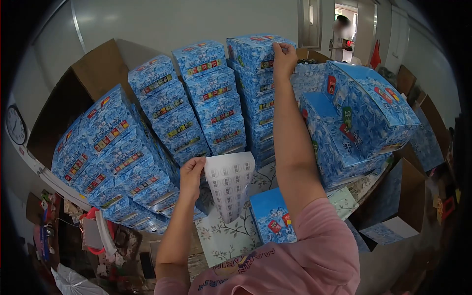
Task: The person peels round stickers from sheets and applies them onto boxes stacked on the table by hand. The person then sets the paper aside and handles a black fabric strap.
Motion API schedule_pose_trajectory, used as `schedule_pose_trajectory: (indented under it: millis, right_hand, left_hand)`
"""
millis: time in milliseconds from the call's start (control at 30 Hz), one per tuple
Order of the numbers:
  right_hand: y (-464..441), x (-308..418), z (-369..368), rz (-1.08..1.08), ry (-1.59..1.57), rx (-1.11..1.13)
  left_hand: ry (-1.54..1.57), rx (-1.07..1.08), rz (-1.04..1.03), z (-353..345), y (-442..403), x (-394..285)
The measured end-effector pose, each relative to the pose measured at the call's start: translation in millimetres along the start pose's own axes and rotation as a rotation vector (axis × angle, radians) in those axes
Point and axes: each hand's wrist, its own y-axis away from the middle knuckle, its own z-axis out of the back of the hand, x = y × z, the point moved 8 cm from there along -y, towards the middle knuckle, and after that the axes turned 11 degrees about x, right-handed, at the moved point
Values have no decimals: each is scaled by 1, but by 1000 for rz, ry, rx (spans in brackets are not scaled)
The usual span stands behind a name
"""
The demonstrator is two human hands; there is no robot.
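My left hand (192,172) pinches the upper left corner of a sheet of round stickers (230,184), white with rows of small dark print, which hangs down over the table. Stretched far forward, my right hand (285,60) has its fingers pressed together at the right front edge of the top blue box (255,49) on a tall stack. Whether a sticker is between those fingers I cannot make out. More stacks of the same ice-patterned boxes (209,93) stand to the left, with colourful pictures along their fronts.
On the right are open blue display boxes (371,105) and an open carton (398,201). Another blue box (270,211) lies on the flowered tabletop (226,236) before me. A large brown carton (93,73) stands back left. A person (340,39) is in the far doorway.
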Motion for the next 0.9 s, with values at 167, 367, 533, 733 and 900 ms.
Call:
schedule_pose_trajectory:
  millis: [167,367,533,733,900]
  right_hand:
    - [5,10,6,45,410,-137]
    - [10,17,-15,440,604,5]
    - [-4,26,-28,143,1030,149]
    - [89,65,-43,104,417,450]
    - [207,63,-59,-163,400,1174]
  left_hand:
    - [32,-13,11,1,0,8]
    - [35,7,34,5,-3,20]
    - [20,6,64,8,-4,23]
    - [-25,-75,-185,1,0,-39]
    - [-39,-188,-443,1,17,-95]
